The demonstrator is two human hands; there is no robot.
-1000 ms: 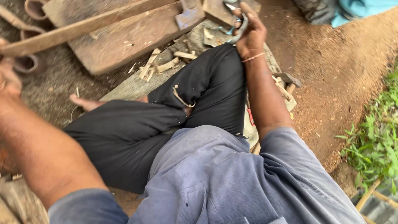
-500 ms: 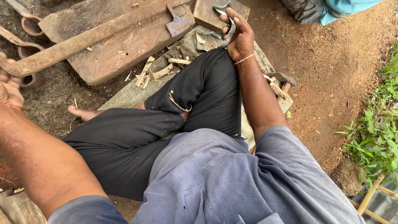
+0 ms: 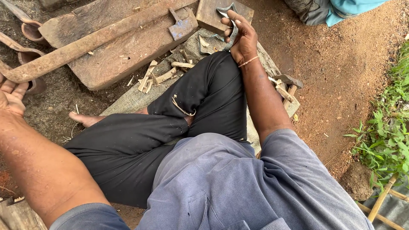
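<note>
Nearest, the person is sitting cross-legged on a grey mat [image 3: 128, 100] in black trousers [image 3: 140, 140] and a grey-blue shirt [image 3: 238, 187], one bare foot [image 3: 85, 119] poking out to the left. Wood chips [image 3: 159, 76] are lying scattered on the mat just past the knee.

Further out on the left, the left hand [image 3: 12, 97] is resting with fingers loosely spread and nothing in it, close beside the end of a long rusty bar [image 3: 85, 44] but apparently not gripping it. That bar is lying slantwise across a thick wooden block [image 3: 128, 55], with a small flat blade [image 3: 181, 27] sitting near its upper end.

Further still on the right, the right hand [image 3: 240, 38] is curling around a curved metal tool [image 3: 230, 23], held just above the right knee and in front of a small square wooden block [image 3: 211, 15]. Its fingers are wrapped about the lower part while the pointed tip is sticking up beyond them. Being grey metal, it is probably stiff, fairly heavy for its size and sharp along the curve, so the blunt shank below the bend looks like the safest place to grasp.

Beyond lie bare reddish soil [image 3: 336, 64], grass [image 3: 387, 127] at the right edge and a blue cloth [image 3: 347, 8] at the top.
</note>
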